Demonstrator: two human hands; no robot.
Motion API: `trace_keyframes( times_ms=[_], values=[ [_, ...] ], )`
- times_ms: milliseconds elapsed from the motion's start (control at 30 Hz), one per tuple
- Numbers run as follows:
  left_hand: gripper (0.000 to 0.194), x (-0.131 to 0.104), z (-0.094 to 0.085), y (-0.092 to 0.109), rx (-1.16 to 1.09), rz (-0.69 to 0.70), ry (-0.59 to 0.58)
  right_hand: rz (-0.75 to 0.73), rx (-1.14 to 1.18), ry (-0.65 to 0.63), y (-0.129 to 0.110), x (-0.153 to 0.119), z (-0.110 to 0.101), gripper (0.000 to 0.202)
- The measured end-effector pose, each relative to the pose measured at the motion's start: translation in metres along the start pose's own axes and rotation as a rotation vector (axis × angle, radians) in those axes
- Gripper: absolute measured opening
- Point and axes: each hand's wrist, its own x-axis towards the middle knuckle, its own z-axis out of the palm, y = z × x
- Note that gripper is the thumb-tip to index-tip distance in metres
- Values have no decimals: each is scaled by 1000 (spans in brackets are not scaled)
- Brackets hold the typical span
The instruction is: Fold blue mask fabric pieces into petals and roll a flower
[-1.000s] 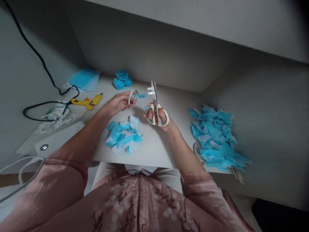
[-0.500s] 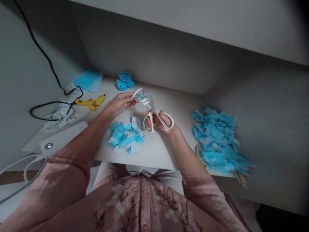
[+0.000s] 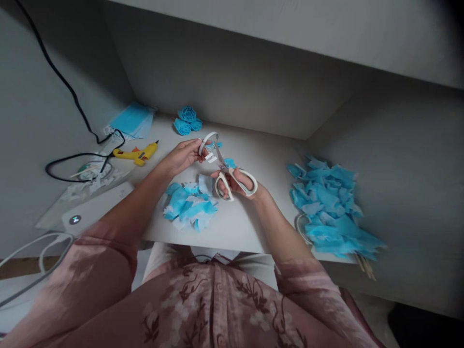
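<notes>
My left hand (image 3: 188, 155) pinches a thin white strip (image 3: 209, 137), which curves up in a loop above the table. White-handled scissors (image 3: 248, 182) are in my right hand (image 3: 237, 186), with fingers through the handle loops. Their blades point up and left, beside the loop and small white pieces (image 3: 210, 157). Whether the blades touch the strip is hard to tell. Just beyond my right hand is a small blue piece (image 3: 229, 163). A pile of blue and white scraps (image 3: 190, 207) lies nearer the front edge.
Blue rosettes (image 3: 187, 120) sit at the back. At the left are blue masks (image 3: 131, 119), a yellow glue gun (image 3: 136, 153), a black cable (image 3: 67, 72) and a white device (image 3: 90, 208). A large heap of blue pieces (image 3: 326, 203) lies at the right, over thin sticks (image 3: 365, 267).
The scissors have tilted further left, their blades now closer together. The white pieces near the blades have shifted left and down. My left hand still holds the strip.
</notes>
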Motion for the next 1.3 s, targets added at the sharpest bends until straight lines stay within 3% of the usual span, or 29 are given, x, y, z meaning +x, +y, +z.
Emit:
trace_keyframes(
  times_ms=[467, 900, 1300],
  values=[
    [43, -5, 8, -5, 44, -15, -124, 3, -34, -18, 3, 4, 0, 76],
    [45, -14, 18, -7, 118, -129, -217, -30, -36, -30, 10, 9, -1, 74],
    [45, -15, 16, -14, 116, -132, -257, -64, 19, -17, 12, 11, 0, 73]
  ],
)
